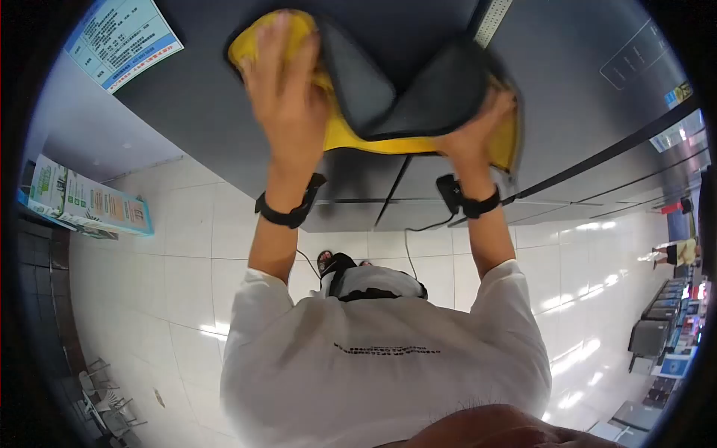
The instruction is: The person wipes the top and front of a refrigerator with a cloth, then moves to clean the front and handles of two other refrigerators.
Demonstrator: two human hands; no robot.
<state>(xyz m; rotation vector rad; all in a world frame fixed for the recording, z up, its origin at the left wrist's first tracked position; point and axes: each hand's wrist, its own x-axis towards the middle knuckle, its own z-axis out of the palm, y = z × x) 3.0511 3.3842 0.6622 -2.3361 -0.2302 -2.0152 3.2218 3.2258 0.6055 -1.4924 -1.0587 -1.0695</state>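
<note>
A yellow and grey cloth with dark edging point(388, 142) is spread between my hands against the dark grey front of a large appliance point(202, 97). At the cloth's left end, my left hand point(287, 97) lies over the yellow side, its fingers on the fabric. Around the right part of the cloth, my right hand point(478, 127) is closed, slightly blurred. The cloth's grey side is folded over in the middle. Each wrist wears a black strap, and the right one carries a small dark device point(449, 193).
A printed sheet point(123, 41) is on the surface at upper left. A box-shaped display stand point(89, 198) stands on the tiled floor point(179, 276) at left. Thin cables hang near my wrists. A distant person point(683, 252) and several appliances are at far right.
</note>
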